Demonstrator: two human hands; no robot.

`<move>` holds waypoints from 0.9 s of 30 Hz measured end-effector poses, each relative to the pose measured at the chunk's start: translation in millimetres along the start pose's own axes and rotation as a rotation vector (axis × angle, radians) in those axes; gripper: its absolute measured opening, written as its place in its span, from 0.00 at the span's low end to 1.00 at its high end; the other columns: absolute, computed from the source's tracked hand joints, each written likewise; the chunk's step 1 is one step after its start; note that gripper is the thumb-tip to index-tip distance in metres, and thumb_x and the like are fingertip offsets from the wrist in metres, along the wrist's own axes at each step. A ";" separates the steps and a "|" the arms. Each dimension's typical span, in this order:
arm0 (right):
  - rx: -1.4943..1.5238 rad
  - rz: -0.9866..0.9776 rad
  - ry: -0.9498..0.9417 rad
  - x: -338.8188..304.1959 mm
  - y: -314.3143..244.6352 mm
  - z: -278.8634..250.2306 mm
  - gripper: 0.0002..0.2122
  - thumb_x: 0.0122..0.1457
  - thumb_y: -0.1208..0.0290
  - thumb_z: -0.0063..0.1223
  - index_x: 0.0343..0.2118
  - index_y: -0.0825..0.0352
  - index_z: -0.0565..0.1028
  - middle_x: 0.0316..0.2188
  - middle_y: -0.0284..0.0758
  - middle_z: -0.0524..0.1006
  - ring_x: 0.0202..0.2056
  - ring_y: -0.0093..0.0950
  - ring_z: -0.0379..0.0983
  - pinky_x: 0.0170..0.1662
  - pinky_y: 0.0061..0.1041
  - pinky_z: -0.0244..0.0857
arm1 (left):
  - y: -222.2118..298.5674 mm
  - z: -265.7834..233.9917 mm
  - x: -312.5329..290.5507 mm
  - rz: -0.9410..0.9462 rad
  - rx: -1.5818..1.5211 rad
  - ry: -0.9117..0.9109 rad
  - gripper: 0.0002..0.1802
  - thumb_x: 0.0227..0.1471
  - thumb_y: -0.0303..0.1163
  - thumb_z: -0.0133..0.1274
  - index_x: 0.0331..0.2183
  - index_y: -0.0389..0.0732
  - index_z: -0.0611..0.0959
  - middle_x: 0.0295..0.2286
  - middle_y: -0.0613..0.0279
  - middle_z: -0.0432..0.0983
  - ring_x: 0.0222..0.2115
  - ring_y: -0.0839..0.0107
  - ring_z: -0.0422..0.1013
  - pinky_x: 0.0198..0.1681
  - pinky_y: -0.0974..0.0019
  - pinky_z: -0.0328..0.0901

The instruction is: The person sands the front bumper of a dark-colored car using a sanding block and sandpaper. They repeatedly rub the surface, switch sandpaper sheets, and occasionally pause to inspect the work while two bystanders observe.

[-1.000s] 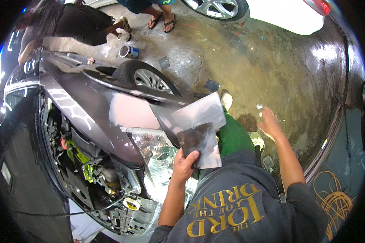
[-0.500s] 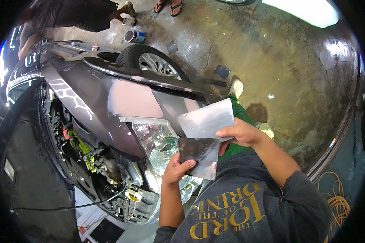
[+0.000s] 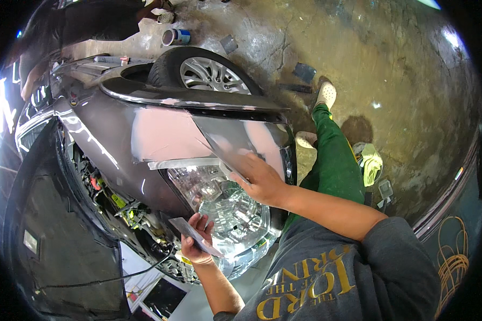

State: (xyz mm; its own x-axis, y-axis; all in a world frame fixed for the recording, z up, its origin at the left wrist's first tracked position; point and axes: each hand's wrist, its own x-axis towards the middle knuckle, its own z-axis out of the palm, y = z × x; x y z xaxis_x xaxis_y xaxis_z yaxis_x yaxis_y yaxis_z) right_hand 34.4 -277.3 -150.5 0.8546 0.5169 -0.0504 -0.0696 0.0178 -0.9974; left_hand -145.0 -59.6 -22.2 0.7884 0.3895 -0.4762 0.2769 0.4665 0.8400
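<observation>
By the headlight [image 3: 233, 214], the right hand [image 3: 265, 183] is gripping a thin sheet [image 3: 230, 165], the left hand [image 3: 197, 247] a grey plate [image 3: 184, 228].

A round can with a blue side [image 3: 182, 37] rests on the stained brown concrete floor [image 3: 412, 144], well apart from a crumpled yellow-green cloth [image 3: 372, 163], a small clear plastic box [image 3: 385, 188] and a coiled orange hose [image 3: 454, 264].

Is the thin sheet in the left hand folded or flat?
Flat: the sheet shows straight edges, with no fold visible.
</observation>
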 end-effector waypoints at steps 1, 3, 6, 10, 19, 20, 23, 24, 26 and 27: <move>0.042 0.060 -0.018 -0.6 -0.7 2.9 0.30 0.52 0.79 0.53 0.62 0.67 0.65 0.58 0.44 0.72 0.53 0.46 0.69 0.56 0.40 0.65 | -0.5 0.5 1.7 0.005 -0.001 -0.023 0.38 0.50 0.37 0.56 0.58 0.27 0.70 0.58 0.43 0.70 0.58 0.48 0.68 0.62 0.44 0.63; 0.115 0.119 -0.034 2.3 -2.9 5.5 0.31 0.53 0.79 0.50 0.64 0.65 0.64 0.59 0.44 0.70 0.54 0.45 0.71 0.54 0.40 0.67 | -3.7 -0.1 4.5 0.019 0.020 -0.032 0.37 0.51 0.38 0.55 0.58 0.27 0.70 0.57 0.43 0.71 0.57 0.49 0.70 0.62 0.44 0.63; 0.178 0.109 -0.036 3.0 8.9 11.9 0.33 0.53 0.78 0.48 0.66 0.62 0.62 0.62 0.42 0.67 0.55 0.46 0.71 0.54 0.40 0.69 | -4.7 1.0 4.5 0.019 0.036 -0.033 0.36 0.51 0.38 0.55 0.58 0.28 0.70 0.56 0.42 0.71 0.56 0.49 0.71 0.62 0.42 0.62; 0.115 0.051 0.014 -1.0 23.4 24.8 0.37 0.49 0.79 0.48 0.68 0.59 0.60 0.66 0.41 0.63 0.53 0.47 0.73 0.52 0.40 0.71 | -3.4 5.4 5.5 0.013 0.105 0.088 0.39 0.47 0.38 0.60 0.56 0.25 0.71 0.54 0.40 0.73 0.54 0.48 0.72 0.61 0.40 0.63; 0.104 0.054 -0.041 2.7 18.6 21.9 0.39 0.47 0.80 0.51 0.67 0.62 0.59 0.66 0.41 0.61 0.43 0.49 0.77 0.44 0.44 0.74 | -7.1 -7.2 2.4 0.020 -0.022 0.041 0.38 0.53 0.40 0.56 0.57 0.22 0.69 0.52 0.39 0.74 0.54 0.50 0.73 0.61 0.43 0.65; 0.104 0.058 -0.036 5.9 15.5 20.8 0.38 0.47 0.80 0.52 0.67 0.62 0.59 0.66 0.41 0.61 0.43 0.49 0.77 0.44 0.44 0.74 | -6.2 -7.4 3.5 0.008 -0.017 0.000 0.37 0.54 0.40 0.55 0.58 0.23 0.69 0.54 0.40 0.73 0.55 0.52 0.72 0.63 0.44 0.63; 0.111 0.038 0.006 13.6 15.9 24.5 0.38 0.47 0.80 0.52 0.66 0.63 0.60 0.65 0.41 0.63 0.42 0.49 0.77 0.43 0.44 0.74 | -3.6 -6.2 5.2 -0.017 -0.007 -0.086 0.36 0.56 0.40 0.52 0.59 0.25 0.68 0.57 0.44 0.71 0.57 0.55 0.71 0.65 0.46 0.60; 0.114 0.025 0.024 16.1 16.7 25.7 0.38 0.47 0.80 0.53 0.66 0.64 0.60 0.64 0.41 0.63 0.42 0.49 0.77 0.42 0.43 0.74 | -3.1 -5.6 5.3 -0.016 -0.007 -0.091 0.36 0.56 0.40 0.52 0.59 0.25 0.68 0.57 0.44 0.71 0.57 0.55 0.71 0.65 0.47 0.61; 0.131 0.029 0.018 22.8 16.2 24.8 0.37 0.48 0.80 0.52 0.66 0.64 0.60 0.64 0.42 0.63 0.42 0.49 0.77 0.43 0.43 0.73 | -2.8 -6.3 5.4 -0.021 -0.004 -0.089 0.35 0.57 0.40 0.52 0.59 0.26 0.68 0.57 0.44 0.71 0.57 0.55 0.71 0.64 0.47 0.61; 0.139 0.030 0.014 25.3 15.4 23.9 0.37 0.48 0.79 0.52 0.66 0.65 0.60 0.64 0.42 0.63 0.42 0.49 0.77 0.43 0.43 0.73 | -2.3 -7.4 4.9 -0.025 0.000 -0.082 0.35 0.57 0.40 0.52 0.59 0.26 0.69 0.57 0.45 0.71 0.57 0.55 0.71 0.64 0.46 0.61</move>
State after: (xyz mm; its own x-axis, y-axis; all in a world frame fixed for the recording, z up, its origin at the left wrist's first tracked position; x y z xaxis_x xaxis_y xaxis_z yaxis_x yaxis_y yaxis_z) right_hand 42.7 -243.4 -165.9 0.8582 0.5068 -0.0820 -0.1651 0.1211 -0.9788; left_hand -145.8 -52.9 -28.4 0.8235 0.3111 -0.4745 0.2974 0.4754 0.8280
